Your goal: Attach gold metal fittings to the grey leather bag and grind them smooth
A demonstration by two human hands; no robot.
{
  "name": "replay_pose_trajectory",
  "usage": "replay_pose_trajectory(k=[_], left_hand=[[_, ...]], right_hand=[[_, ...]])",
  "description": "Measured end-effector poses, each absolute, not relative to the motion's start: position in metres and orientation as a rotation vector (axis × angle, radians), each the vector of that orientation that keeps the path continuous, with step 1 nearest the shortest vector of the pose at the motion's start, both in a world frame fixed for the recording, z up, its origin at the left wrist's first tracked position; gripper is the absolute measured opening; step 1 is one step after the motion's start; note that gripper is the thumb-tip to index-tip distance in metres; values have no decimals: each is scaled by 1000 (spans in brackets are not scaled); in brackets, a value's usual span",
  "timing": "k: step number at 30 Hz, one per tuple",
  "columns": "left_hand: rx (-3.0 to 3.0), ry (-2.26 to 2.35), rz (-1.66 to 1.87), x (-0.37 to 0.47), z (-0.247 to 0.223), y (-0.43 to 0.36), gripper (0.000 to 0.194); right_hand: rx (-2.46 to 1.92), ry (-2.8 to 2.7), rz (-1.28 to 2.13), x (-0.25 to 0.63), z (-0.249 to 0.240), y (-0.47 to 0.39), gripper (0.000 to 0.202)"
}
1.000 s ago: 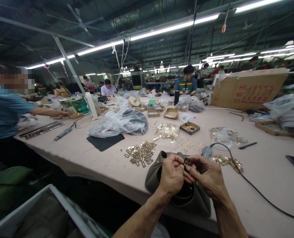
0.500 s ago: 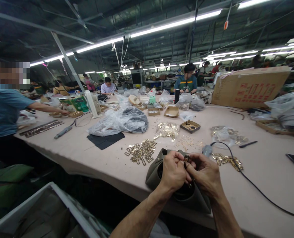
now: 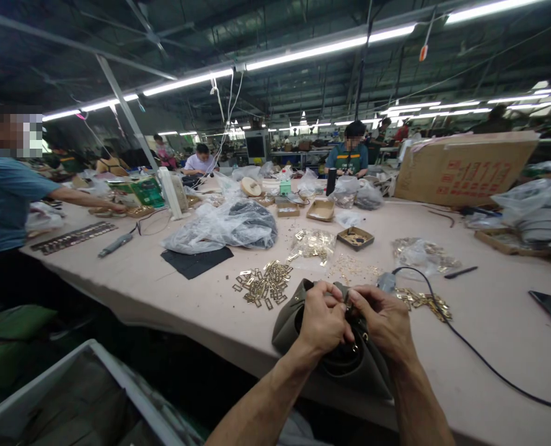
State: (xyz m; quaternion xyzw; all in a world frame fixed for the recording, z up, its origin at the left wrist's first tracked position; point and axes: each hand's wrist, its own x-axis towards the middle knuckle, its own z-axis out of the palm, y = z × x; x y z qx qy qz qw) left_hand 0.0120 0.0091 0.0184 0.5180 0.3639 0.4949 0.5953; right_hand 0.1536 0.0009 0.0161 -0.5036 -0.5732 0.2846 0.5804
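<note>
A grey-olive handbag (image 3: 287, 325) rests at the table's front edge, its dark opening facing up towards me. My left hand (image 3: 324, 319) is closed in a pinch at the bag's upper rim. Close against it, my right hand (image 3: 382, 319) pinches the same rim from the other side. The fingertips meet over a small dark spot with a metal glint, and the fingers hide most of it. Small gold-coloured metal bits show inside the opening below the hands. Left of the bag lies a pile of gold rectangular metal frames (image 3: 268, 282).
More gold fittings (image 3: 426, 303) lie right of the bag beside a grey corded tool (image 3: 387, 282). Behind are a bag of fittings (image 3: 312, 244), a small cardboard tray (image 3: 356, 238) and plastic-wrapped material (image 3: 224, 226). A white bin (image 3: 93, 353) stands lower left. A co-worker (image 3: 5, 186) reaches across at left.
The small metal frame visible between my fingertips is now mostly covered. My right fingers have shifted slightly, showing more of the bag's opening. The view has moved a little.
</note>
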Motion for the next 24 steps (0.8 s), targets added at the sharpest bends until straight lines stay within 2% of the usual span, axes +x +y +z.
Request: replay_pose_trajectory(k=[4,10,19,24], left_hand=[[1192,828,1105,9,20,7,43],[1148,808,1153,13,14,11,32],[1189,793,1236,18,9,12,31],[1224,868,1273,16,11,11,21]], right_hand=[[-1188,-1318,671,154,17,2,33],[-1148,-1321,728,154,19,2,33],[-1156,-1244,677,149,24,4,32],[-1153,-1251,747,146,24,7,36]])
